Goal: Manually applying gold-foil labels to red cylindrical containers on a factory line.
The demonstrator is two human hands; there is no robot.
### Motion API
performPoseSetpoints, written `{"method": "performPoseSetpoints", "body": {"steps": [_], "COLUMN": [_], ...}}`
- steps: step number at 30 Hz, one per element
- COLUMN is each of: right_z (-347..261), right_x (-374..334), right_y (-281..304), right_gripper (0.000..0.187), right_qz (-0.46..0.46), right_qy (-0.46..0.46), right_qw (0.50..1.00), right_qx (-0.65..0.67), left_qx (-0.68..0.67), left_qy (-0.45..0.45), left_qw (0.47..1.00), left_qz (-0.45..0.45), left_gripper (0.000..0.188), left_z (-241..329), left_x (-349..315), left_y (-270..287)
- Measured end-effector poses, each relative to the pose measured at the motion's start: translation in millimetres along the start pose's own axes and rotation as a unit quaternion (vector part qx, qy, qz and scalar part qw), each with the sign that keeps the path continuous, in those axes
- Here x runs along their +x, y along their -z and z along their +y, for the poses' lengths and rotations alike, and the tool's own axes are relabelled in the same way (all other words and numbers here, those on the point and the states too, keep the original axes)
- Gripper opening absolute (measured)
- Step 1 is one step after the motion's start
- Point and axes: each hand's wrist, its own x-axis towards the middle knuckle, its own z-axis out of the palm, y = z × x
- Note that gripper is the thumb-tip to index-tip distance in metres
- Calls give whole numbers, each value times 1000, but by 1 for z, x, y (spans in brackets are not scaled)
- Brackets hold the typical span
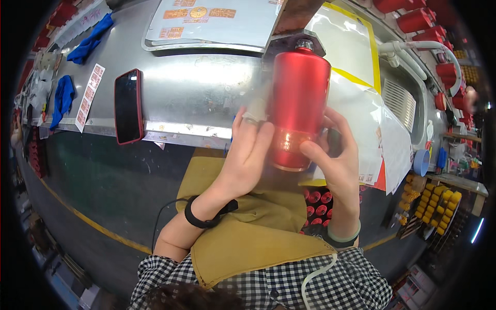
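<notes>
A red metal bottle (298, 98) with a small silver neck stands upright in front of me, above my lap. My left hand (247, 155) presses its fingers against the bottle's lower left side, where a gold label band runs around it. My right hand (336, 155) wraps the lower right side, thumb across the front. A black band sits on my left wrist and a pale green bangle on my right.
A steel workbench (196, 98) lies ahead with a red-cased phone (128, 106), a label strip (89, 97), blue cloths (63, 99), and a sheet of orange labels (206, 20). Red bottles fill a crate (318, 199) below; yellow caps (439, 204) sit at right.
</notes>
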Motion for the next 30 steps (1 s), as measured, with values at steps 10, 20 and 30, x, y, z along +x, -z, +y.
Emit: {"method": "performPoseSetpoints", "body": {"steps": [10,20,30], "right_z": [0,1,-2], "right_x": [-1,-1,-2], "right_y": [-1,-1,-4], "right_gripper": [77,77,78], "right_qz": [2,-3,-1], "right_qy": [-4,-1,-13], "right_qw": [1000,1000,1000], "right_qx": [10,3,21], "left_qx": [95,83,-126], "left_qy": [8,21,130], "left_qw": [993,991,982], "left_qz": [68,102,51], "left_gripper": [53,46,49], "left_z": [44,37,35], "left_x": [-24,-11,-4], "left_y": [13,13,16]}}
